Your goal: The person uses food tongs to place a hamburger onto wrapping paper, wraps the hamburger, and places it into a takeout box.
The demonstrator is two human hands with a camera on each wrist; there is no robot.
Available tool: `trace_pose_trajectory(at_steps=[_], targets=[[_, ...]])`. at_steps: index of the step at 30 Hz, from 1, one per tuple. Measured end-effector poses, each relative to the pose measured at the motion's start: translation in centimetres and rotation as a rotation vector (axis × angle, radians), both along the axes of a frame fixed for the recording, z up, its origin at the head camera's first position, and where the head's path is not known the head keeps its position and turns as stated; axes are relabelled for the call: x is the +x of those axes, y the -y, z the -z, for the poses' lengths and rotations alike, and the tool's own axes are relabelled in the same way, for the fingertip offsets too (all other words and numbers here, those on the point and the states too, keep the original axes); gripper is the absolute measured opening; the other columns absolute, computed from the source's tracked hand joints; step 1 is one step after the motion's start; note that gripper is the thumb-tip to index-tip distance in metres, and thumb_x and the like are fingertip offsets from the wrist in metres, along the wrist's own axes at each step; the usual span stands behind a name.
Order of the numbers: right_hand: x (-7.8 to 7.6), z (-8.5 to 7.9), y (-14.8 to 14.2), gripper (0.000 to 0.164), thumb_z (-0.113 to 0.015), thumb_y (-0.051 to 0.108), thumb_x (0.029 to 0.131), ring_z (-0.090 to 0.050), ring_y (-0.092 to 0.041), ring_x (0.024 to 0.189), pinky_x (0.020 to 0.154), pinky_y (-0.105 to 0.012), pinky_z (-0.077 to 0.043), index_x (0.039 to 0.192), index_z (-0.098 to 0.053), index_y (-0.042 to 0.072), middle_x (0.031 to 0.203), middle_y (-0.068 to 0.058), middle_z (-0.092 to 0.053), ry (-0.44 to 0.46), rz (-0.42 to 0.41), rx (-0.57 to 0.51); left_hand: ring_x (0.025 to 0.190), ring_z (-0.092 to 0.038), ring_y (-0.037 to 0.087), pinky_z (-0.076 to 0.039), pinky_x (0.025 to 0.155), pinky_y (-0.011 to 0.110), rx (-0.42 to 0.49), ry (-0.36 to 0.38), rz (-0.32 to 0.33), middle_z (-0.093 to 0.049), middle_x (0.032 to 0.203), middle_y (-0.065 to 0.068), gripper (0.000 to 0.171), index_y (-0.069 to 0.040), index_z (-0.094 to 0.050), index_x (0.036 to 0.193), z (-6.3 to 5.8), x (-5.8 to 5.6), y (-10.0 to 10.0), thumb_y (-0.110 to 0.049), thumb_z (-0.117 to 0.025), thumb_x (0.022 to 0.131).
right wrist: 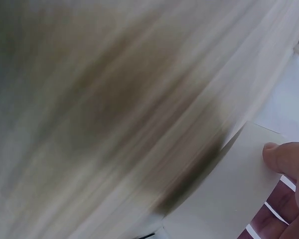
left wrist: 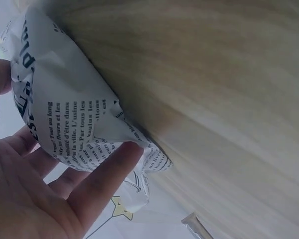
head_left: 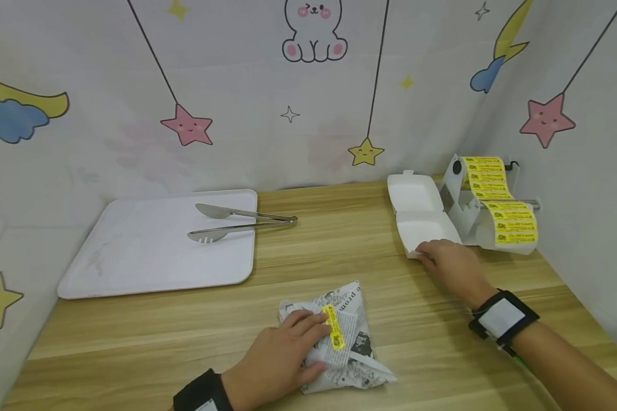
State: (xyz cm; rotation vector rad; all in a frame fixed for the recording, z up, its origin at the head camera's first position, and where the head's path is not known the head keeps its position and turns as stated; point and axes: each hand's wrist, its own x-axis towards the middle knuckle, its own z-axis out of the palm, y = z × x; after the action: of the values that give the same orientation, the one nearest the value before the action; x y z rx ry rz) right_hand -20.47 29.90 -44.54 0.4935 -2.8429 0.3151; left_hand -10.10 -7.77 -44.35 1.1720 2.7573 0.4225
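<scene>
A parcel wrapped in newsprint paper (head_left: pixel 362 319) lies on the table in front of me, with a yellow sticker (head_left: pixel 334 326) on top. My left hand (head_left: pixel 283 354) rests on its left side, fingers spread over the paper; in the left wrist view the fingertips touch the printed wrapping (left wrist: pixel 74 119). At the right, an open white clamshell takeaway box (head_left: pixel 416 197) has its lid folded back. My right hand (head_left: pixel 455 268) pinches the box's front wall, the thumb outside and the fingers inside, as the white wall (right wrist: pixel 229 184) in the right wrist view shows.
A white tray (head_left: pixel 159 251) stands at the back left, with metal tongs (head_left: pixel 236 214) lying over its right edge. A label dispenser (head_left: pixel 463 200) holding a roll of yellow stickers (head_left: pixel 511 222) is right behind the box. A printed cloth (head_left: pixel 236 68) hangs behind the table.
</scene>
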Motion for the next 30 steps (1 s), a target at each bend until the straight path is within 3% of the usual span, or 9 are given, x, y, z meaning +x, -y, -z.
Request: trace_pose_trajectory(at_steps=[11,19,30], targets=[[3.9,-0.5,2.5,0.008,-0.079,0.013,0.088,-0.07,-0.016,0.079,0.065,-0.039,-0.056,0.095,-0.076,0.015,0.085,0.004,-0.073,0.003,-0.111,0.062,0.133,-0.05,0.023,-0.06,0.074,0.035,0.02,-0.052,-0.06,-0.054,0.146,-0.001,0.053,-0.017,-0.059,0.14,0.2,-1.0,0.6,-0.046,-0.067,0.096],[7.1,-1.2,4.5,0.017,-0.084,0.012,0.083,-0.067,-0.01,0.076,0.063,-0.031,-0.056,0.096,-0.076,0.017,0.083,0.008,-0.071,-0.006,-0.203,0.12,0.131,-0.051,0.024,-0.058,0.066,0.032,0.025,-0.088,-0.093,-0.057,0.144,0.0,0.053,-0.017,-0.06,0.138,0.2,-1.8,1.1,-0.046,-0.07,0.094],[10.1,-1.1,5.8,0.016,-0.082,0.014,0.084,-0.062,-0.004,0.076,0.061,-0.027,-0.053,0.096,-0.075,0.023,0.084,0.013,-0.068,0.059,-0.36,0.064,0.133,-0.05,0.026,-0.06,0.072,0.037,0.013,-0.121,-0.149,-0.057,0.144,0.003,0.054,-0.016,-0.061,0.137,0.4,-3.1,2.0,-0.046,-0.071,0.094]])
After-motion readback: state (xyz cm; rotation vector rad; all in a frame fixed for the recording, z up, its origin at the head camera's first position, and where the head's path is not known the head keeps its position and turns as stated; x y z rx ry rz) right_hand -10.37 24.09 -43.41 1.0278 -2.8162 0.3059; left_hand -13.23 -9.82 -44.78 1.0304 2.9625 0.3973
